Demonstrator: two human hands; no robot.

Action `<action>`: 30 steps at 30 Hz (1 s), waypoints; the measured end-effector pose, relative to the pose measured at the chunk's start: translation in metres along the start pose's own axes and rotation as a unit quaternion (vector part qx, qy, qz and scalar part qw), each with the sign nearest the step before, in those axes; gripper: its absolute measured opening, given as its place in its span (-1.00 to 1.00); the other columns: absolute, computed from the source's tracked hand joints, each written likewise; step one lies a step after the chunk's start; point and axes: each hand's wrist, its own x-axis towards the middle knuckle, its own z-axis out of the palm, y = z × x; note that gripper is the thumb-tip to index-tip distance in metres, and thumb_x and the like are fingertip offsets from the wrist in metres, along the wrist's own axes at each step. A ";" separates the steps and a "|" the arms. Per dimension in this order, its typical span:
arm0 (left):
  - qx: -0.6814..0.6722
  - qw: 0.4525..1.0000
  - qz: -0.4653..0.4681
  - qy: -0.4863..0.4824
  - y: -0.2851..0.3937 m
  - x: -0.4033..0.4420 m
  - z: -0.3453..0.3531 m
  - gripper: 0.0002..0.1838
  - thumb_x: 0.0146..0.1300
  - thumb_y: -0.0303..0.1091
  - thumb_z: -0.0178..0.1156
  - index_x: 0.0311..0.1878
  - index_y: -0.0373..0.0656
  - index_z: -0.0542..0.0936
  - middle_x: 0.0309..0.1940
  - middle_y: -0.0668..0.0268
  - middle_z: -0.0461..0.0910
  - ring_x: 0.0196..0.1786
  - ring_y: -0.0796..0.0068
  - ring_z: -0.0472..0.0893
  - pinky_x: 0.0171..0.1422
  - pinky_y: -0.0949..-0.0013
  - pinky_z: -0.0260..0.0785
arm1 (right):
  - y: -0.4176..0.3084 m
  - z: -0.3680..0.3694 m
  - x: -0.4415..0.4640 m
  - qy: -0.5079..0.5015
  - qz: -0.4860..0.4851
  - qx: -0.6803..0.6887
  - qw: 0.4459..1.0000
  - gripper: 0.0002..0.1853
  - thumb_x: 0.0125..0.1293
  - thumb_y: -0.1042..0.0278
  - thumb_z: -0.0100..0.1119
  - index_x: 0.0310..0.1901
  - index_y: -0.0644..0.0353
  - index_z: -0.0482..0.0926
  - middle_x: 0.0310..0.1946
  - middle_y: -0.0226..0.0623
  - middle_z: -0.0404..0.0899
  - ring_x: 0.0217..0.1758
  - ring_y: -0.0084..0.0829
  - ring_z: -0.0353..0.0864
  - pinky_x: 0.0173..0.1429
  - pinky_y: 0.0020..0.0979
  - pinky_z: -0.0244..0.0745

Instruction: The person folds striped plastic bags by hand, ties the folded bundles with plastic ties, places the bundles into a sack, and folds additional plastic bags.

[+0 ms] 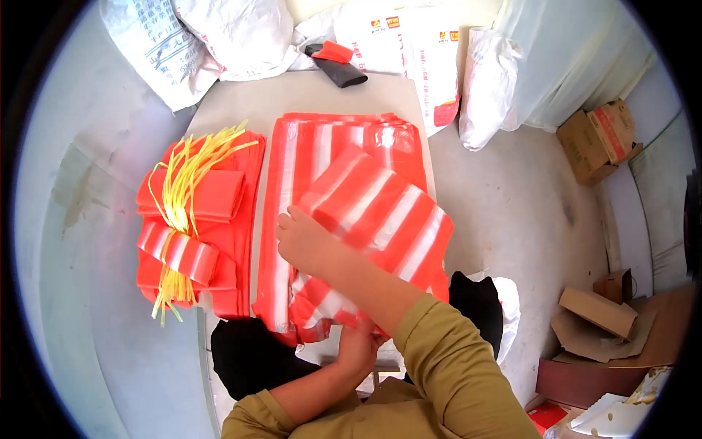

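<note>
A stack of red-and-white striped plastic bags (296,154) lies in front of me. Across its top, at a slant, is a folded striped plastic bag (387,208) whose lower part hangs crumpled over the near edge. My right hand (303,240) crosses over to the bag's left end, fingers curled against it; part of the grip is hidden. Below, my left hand (358,350) is closed on the bag's crumpled near edge, its fingertips partly covered by the plastic. To the left sits a pile of red plastic bags (245,241), topped by a striped roll (179,252) and yellow ties (183,186).
The stacks lie on a light table (307,91). At its far edge are a black-and-red roll (340,66) and several white sacks (373,40). On the floor at right stand a cardboard box (599,143) and flattened cartons (599,314).
</note>
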 end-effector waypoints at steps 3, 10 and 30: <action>-0.024 1.000 0.000 -0.021 0.002 -0.002 -0.004 -0.82 0.52 -0.32 0.17 0.05 -0.17 0.61 -0.09 0.31 0.71 -0.07 0.41 0.71 0.05 0.22 0.63 | -0.009 -0.023 0.005 0.006 -0.018 -0.004 1.000 -0.91 0.21 0.35 0.30 -0.38 -0.05 0.78 -0.21 -0.46 0.65 0.17 -0.35 0.53 0.53 -0.10 0.28; -0.047 0.997 0.012 -0.067 -0.004 0.032 -0.025 -0.68 0.60 -0.15 0.13 0.18 -0.18 0.56 0.03 0.25 0.72 -0.01 0.30 0.75 0.16 0.17 0.63 | -0.007 -0.011 0.022 0.187 0.002 0.075 0.980 -0.70 0.27 0.35 0.30 0.05 -0.01 0.72 0.06 -0.34 0.67 0.36 -0.21 0.48 0.58 -0.01 0.29; -0.040 0.996 -0.083 -0.018 0.014 0.004 0.020 -0.54 0.69 -0.01 -0.01 0.27 -0.23 0.54 0.02 0.11 0.76 0.02 0.25 0.78 0.16 0.27 0.64 | 0.158 0.005 -0.119 -0.007 0.481 0.279 0.831 -0.35 0.35 0.06 0.36 0.39 0.22 0.53 0.14 0.05 0.71 0.20 -0.01 0.70 0.34 -0.06 0.54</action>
